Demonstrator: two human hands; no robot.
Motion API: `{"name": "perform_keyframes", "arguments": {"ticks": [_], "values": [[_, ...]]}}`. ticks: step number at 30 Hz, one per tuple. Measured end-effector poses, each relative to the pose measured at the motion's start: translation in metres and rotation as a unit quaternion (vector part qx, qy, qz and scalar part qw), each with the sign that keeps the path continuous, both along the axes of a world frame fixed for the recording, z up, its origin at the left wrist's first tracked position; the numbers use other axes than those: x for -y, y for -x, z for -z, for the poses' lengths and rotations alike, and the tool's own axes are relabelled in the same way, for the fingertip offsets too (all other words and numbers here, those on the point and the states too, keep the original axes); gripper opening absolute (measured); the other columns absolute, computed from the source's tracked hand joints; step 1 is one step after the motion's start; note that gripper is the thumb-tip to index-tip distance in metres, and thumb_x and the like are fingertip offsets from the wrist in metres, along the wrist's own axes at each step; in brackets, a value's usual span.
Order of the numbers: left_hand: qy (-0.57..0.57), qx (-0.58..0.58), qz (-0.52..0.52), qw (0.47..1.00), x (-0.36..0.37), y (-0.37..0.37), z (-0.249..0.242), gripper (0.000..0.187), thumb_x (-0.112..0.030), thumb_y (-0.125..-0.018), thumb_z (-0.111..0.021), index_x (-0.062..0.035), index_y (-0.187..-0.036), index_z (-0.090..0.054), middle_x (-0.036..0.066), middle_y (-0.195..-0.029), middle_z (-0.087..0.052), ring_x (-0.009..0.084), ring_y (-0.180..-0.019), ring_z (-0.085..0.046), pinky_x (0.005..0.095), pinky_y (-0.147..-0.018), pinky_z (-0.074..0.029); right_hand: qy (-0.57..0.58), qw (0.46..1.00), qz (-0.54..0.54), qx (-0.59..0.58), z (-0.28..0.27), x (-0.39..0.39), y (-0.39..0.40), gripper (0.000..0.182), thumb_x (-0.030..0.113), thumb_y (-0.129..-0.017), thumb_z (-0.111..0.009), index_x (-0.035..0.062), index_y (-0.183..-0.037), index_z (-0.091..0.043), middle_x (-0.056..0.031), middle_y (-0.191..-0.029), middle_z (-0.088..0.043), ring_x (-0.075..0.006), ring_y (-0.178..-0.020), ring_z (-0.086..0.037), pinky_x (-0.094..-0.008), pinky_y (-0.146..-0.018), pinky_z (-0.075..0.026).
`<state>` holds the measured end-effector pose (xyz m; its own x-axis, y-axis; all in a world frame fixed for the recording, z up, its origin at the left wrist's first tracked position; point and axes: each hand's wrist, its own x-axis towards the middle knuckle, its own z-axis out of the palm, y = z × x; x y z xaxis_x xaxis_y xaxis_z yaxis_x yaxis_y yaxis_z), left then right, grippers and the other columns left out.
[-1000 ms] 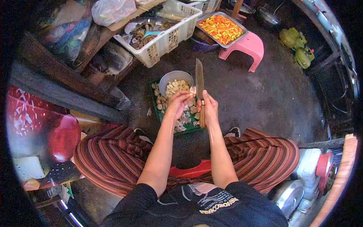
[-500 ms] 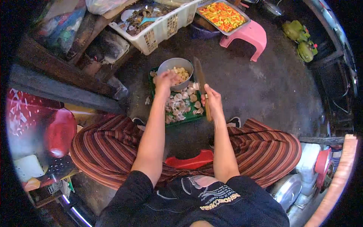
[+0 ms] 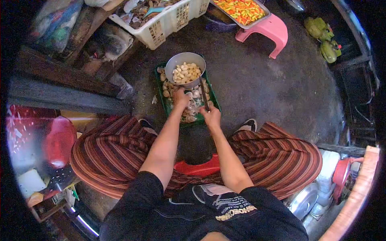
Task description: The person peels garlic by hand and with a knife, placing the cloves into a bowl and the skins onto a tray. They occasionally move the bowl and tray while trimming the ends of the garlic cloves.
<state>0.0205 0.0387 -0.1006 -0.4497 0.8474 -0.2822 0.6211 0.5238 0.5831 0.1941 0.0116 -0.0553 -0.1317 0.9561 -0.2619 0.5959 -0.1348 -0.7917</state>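
Observation:
My right hand (image 3: 211,115) grips a knife (image 3: 204,94), its blade pointing away from me over the right side of a green tray (image 3: 159,89). Low over the garlic in the tray is my left hand (image 3: 180,97), its fingers curled together around a pale garlic clove (image 3: 189,95) that shows by the thumb. Peeled cloves (image 3: 187,73) lie in a grey metal pot (image 3: 168,64), which stands on the tray's far part. Unpeeled garlic (image 3: 166,93) and papery skins (image 3: 188,117) fill the near part, partly hidden by my hands.
Ahead on the left stands a white plastic crate (image 3: 155,38) of mixed items. A pink stool (image 3: 277,32) carries a metal tray of chillies (image 3: 241,11). Green containers (image 3: 327,50) are at the far right. A red stool edge (image 3: 197,168) shows between my legs.
My left hand has come out of the pot and down to the garlic in the tray. The right hand has moved left and nearer with the knife, now over the tray.

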Motion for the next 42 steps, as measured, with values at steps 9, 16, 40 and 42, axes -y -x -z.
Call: {"name": "perform_keyframes", "arguments": {"ticks": [9, 16, 40, 42], "values": [[-0.075, -0.049, 0.022, 0.996, 0.015, -0.008, 0.047, 0.033, -0.013, -0.063, -0.072, -0.0073, -0.090, -0.054, 0.012, -0.104, -0.052, 0.0320, -0.108, -0.043, 0.0567, -0.088, -0.026, 0.048, 0.996, 0.067, -0.038, -0.015, -0.016, -0.012, 0.029, 0.031, -0.076, -0.063, 0.0026, -0.084, -0.065, -0.0051, -0.063, -0.058, -0.0112, -0.061, -0.052, -0.0296, -0.057, -0.041], [-0.217, 0.152, -0.028, 0.964, 0.032, -0.020, -0.011, 0.029, -0.005, -0.067, -0.069, -0.0038, -0.090, -0.052, 0.007, -0.079, -0.054, 0.0252, -0.082, -0.056, 0.0381, -0.071, -0.043, -0.080, 0.988, 0.018, -0.133, -0.009, -0.027, -0.003, 0.035, 0.035, -0.074, -0.066, 0.0046, -0.091, -0.064, -0.0078, -0.065, -0.060, -0.0200, -0.058, -0.056, -0.0359, -0.058, -0.044], [-0.196, 0.703, -0.050, 0.681, 0.033, -0.023, -0.137, 0.017, -0.015, -0.082, -0.060, -0.0044, -0.094, -0.055, 0.004, -0.083, -0.057, 0.0134, -0.075, -0.057, 0.0272, -0.061, -0.048, 0.125, 0.884, -0.015, -0.450, -0.103, -0.035, 0.001, 0.030, 0.024, -0.078, -0.068, 0.0058, -0.101, -0.062, 0.0067, -0.061, -0.049, -0.0018, -0.048, -0.038, -0.0181, -0.044, -0.029], [-0.194, 0.727, -0.091, 0.652, 0.034, -0.028, -0.137, 0.018, -0.016, -0.082, -0.061, -0.0051, -0.094, -0.054, 0.003, -0.084, -0.058, 0.0135, -0.075, -0.056, 0.0277, -0.062, -0.048, 0.110, 0.889, -0.015, -0.444, -0.102, -0.032, 0.008, 0.032, 0.021, -0.083, -0.061, 0.0057, -0.112, -0.059, 0.0067, -0.066, -0.051, -0.0011, -0.048, -0.037, -0.0170, -0.044, -0.029]]}}
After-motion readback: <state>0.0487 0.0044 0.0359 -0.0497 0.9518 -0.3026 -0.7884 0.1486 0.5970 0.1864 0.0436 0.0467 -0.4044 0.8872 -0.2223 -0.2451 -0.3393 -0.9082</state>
